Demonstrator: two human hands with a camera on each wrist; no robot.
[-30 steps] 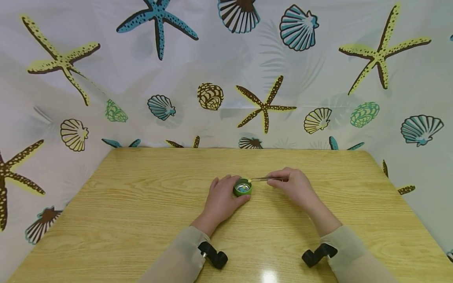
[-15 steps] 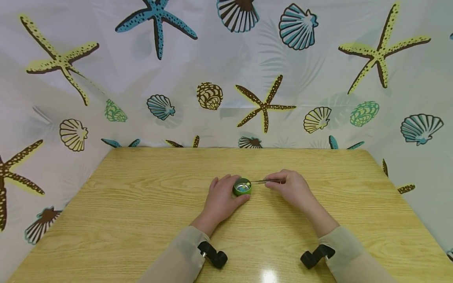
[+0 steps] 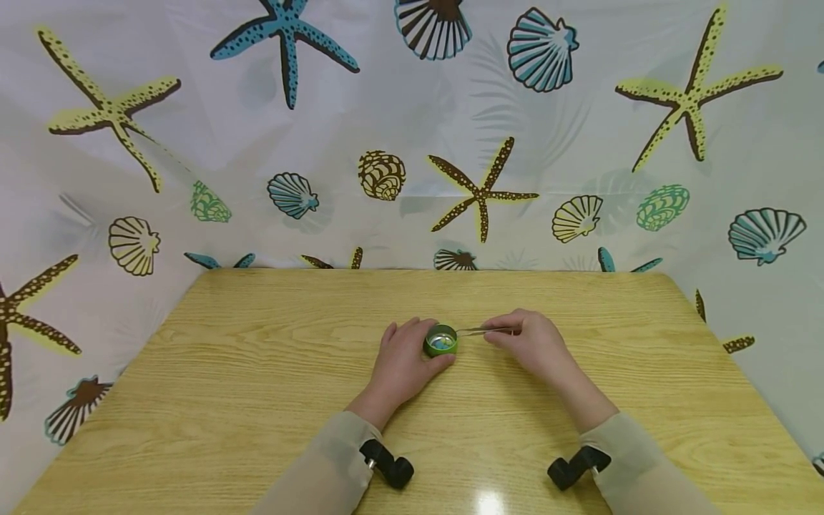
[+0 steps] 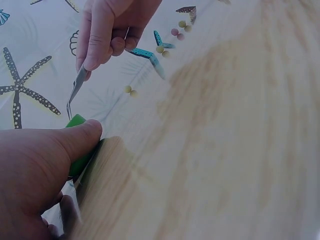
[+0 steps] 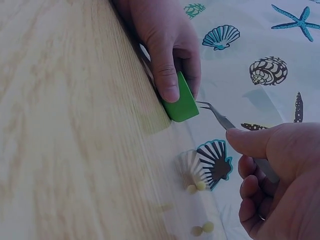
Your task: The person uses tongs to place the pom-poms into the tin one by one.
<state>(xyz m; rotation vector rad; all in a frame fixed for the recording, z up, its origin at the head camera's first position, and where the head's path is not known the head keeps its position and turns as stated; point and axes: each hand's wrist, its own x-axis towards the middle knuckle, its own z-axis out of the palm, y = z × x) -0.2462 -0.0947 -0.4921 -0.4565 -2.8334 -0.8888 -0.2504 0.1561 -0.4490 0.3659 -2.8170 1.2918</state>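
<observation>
A small round green container [image 3: 441,340] with a shiny metallic inside stands on the wooden table, blue and yellow bits lying in it. My left hand [image 3: 402,365] grips it from the left, thumb along the near side and fingers behind. My right hand [image 3: 531,343] pinches a pair of tweezers [image 3: 473,330] between thumb and fingers, their tips at the container's right rim. In the right wrist view the bent tips of the tweezers [image 5: 212,110] stand slightly apart, nothing seen between them, beside the green wall [image 5: 184,105]. The container's inside is hidden from both wrist views.
Several small yellowish beads [image 4: 160,49] and a pinkish bead [image 4: 174,32] lie on the glossy wooden table [image 3: 257,343], each mirrored in its surface. A cloth with starfish and shells [image 3: 386,236] hangs behind the table's far edge.
The yellow bead held at the tweezers' tips a second ago has gone over the rim and left them; more yellow shows inside the container. My right hand shifted slightly left; my left hand stayed put.
</observation>
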